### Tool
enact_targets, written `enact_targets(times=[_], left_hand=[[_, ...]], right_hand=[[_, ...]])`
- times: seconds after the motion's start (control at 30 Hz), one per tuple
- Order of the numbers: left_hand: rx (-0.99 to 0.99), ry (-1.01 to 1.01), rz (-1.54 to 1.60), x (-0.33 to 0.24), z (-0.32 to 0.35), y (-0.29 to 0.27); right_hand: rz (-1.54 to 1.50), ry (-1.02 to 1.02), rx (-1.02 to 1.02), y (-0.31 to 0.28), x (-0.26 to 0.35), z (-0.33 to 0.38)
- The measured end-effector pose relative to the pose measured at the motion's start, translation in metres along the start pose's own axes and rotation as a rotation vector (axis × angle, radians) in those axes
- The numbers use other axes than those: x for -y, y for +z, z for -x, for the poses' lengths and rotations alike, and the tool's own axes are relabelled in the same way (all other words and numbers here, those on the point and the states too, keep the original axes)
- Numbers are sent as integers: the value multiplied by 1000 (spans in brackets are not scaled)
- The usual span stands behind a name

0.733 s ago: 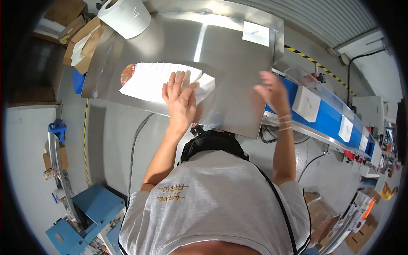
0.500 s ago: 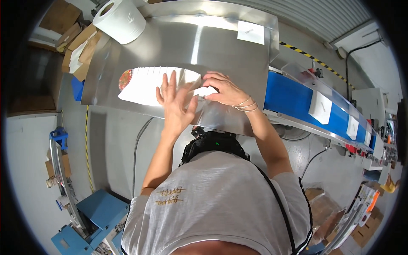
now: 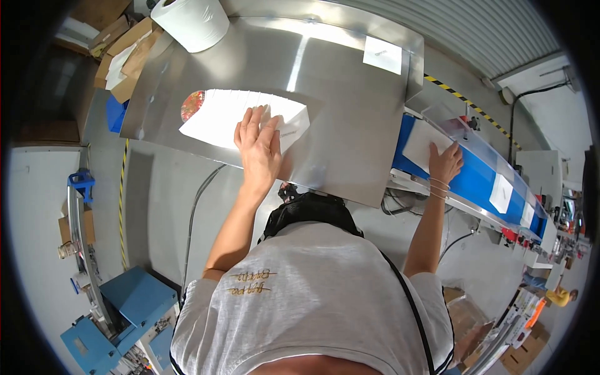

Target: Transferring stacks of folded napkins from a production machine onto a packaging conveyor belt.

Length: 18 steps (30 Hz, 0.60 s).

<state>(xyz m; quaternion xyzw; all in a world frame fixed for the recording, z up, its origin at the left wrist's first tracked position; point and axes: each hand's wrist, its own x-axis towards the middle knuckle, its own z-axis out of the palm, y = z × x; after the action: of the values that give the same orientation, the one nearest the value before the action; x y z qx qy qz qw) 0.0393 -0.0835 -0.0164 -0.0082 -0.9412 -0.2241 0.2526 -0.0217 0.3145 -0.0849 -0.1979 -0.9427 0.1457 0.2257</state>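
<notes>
On the steel table (image 3: 350, 137), a fanned row of flat white paper pieces (image 3: 212, 128), which look like envelopes, lies with a red patterned end piece (image 3: 192, 105) at its left. My left hand (image 3: 259, 147) rests on the right part of this row, fingers stretched over the top piece. Off to the right, my right hand (image 3: 444, 164) is at the near edge of a similar white piece (image 3: 425, 142) lying on the blue conveyor belt (image 3: 472, 184). Its fingers are apart, partly over that piece. The fingertips' exact contact with it cannot be made out.
Further along the belt lie more white pieces (image 3: 501, 192). A clear guard (image 3: 465, 134) runs along its far side. A white roll (image 3: 192, 25) stands at the table's back left, by cardboard boxes (image 3: 134, 56). One white sheet (image 3: 382, 55) lies at the back right.
My right hand has moved from the fanned row to the belt, where a white piece now lies at its fingers. My left hand has stayed on the row, its fingers closer together.
</notes>
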Motion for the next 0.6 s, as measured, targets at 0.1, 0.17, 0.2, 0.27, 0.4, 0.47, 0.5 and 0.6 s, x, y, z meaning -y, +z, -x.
enact_targets(times=[0.1,0.17,0.2,0.27,0.4,0.47,0.5,0.6], left_hand=[[14,-31,84,-3,1,-1],[38,-10,72,-3,3,-3],[43,-3,76,-4,3,-2],[115,18,108,-6,1,-6],[186,49,110,-12,-7,-16],[154,-7,91,-8,-6,-17],[115,-41,59,-2,-4,-16],[24,-64,-15,11,-1,-9]], right_hand=[[-120,-360,101,0,26,-4],[-643,-452,513,-7,90,16],[-743,-548,637,-9,119,25],[-798,-618,890,-17,173,44],[-692,-1013,666,27,208,62],[-844,-642,981,22,200,60],[-971,-243,1275,15,196,63],[-1136,-1,894,16,146,61]])
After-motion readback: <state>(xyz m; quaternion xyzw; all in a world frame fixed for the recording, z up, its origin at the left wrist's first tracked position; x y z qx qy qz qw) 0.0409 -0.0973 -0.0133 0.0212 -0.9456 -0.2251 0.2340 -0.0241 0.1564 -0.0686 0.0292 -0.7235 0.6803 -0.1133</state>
